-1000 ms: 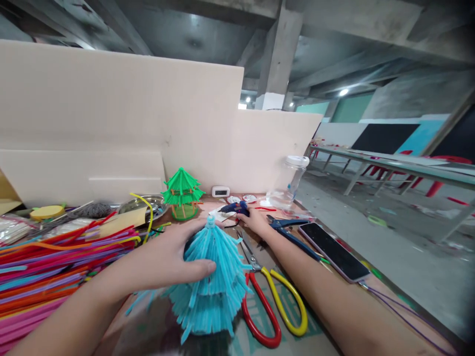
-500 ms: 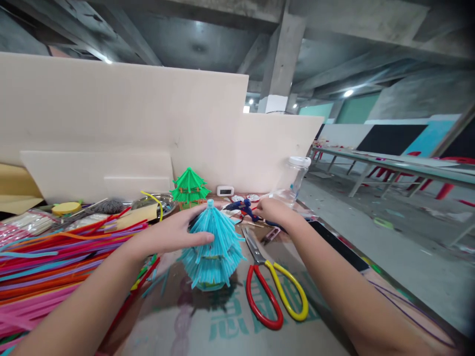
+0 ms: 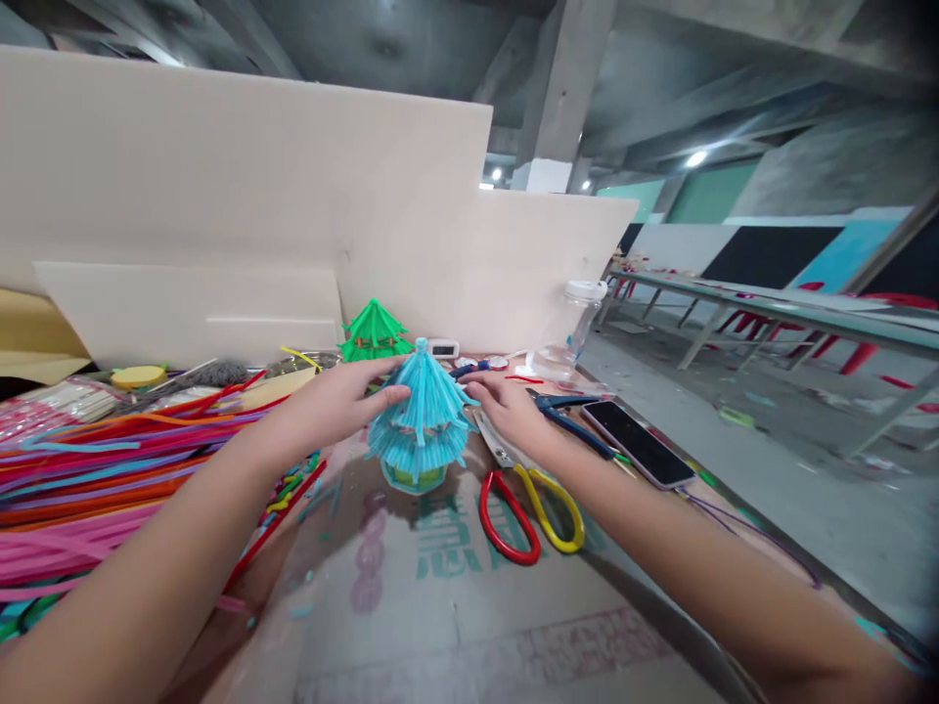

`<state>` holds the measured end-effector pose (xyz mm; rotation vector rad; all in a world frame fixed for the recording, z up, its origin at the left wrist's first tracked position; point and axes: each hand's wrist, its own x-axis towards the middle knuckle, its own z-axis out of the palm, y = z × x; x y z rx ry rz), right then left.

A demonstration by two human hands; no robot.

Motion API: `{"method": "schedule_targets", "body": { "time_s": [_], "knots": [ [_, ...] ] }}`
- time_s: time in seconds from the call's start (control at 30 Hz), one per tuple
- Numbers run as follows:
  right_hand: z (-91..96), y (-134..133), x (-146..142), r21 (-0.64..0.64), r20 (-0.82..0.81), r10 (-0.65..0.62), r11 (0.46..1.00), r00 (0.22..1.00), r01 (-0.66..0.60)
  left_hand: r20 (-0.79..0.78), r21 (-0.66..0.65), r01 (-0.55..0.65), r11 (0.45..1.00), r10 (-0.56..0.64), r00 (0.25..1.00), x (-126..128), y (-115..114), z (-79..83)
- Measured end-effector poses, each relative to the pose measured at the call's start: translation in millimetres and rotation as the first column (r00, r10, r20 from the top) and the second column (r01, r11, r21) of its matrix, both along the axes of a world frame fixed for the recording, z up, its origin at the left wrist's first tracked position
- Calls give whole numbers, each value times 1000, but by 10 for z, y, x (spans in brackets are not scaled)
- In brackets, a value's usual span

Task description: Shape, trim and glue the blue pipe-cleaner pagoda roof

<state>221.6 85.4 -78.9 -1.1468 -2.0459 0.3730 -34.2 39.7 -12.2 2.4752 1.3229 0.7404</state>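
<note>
A light-blue pagoda model (image 3: 420, 430) with a layered, pointed roof stands upright on the printed cardboard in front of me. My left hand (image 3: 344, 396) holds it from the left, the thumb against the upper roof and the other fingers partly behind. At its right eave is my right hand (image 3: 506, 401), its fingers loosely extended and their tips at the roof edge; firm contact is not clear. Under and beside that hand lie the scissors (image 3: 524, 513), with one red and one yellow handle. Behind the model stands a green pagoda model (image 3: 373, 332).
Colourful pipe cleaners (image 3: 110, 479) cover the left side. Dark-handled pliers (image 3: 572, 420) and a phone (image 3: 642, 445) lie to the right. A clear plastic jar (image 3: 572, 328) and a small white timer (image 3: 443, 349) stand at the back, before a pale board (image 3: 242, 176).
My right hand has left the blue glue gun and come back to the right side of the blue model. My left hand stays at the model. The view has tilted down.
</note>
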Motion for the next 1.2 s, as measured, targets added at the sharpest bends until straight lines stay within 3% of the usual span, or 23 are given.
{"method": "schedule_targets", "body": {
  "time_s": [0.07,0.2,0.33,0.53,0.67,0.77,0.83,0.97,1.2],
  "knots": [
    [-205,-134,-28,4,-133,21,1000,991,-21,89,3,-27,1000,27,996,-32,5,-62],
    [-508,-272,-81,5,-306,20,1000,952,-19,267,-12,-194,981,190,945,-73,-71,-223],
    [-598,-270,-150,-22,-364,65,997,929,-78,426,-55,-197,979,202,882,-13,-226,-462],
    [-695,-273,-260,-60,-412,141,982,900,-181,454,93,-273,957,203,867,21,-386,-684],
    [-737,-280,-262,-48,-404,154,981,902,-189,392,318,-315,894,178,903,-6,-484,-625],
    [-734,-274,-252,-35,-390,146,984,909,-173,144,554,-130,822,60,988,-6,-545,-565],
    [-727,-275,-247,-29,-375,143,986,916,-166,21,630,-37,776,31,999,1,-562,-552],
    [-712,-305,-241,-34,-332,144,986,932,-164,10,657,-63,751,75,997,14,-560,-558],
    [-652,-372,-234,-51,-275,125,988,953,-144,-72,600,-49,799,115,991,-29,-550,-512]
  ]
}}
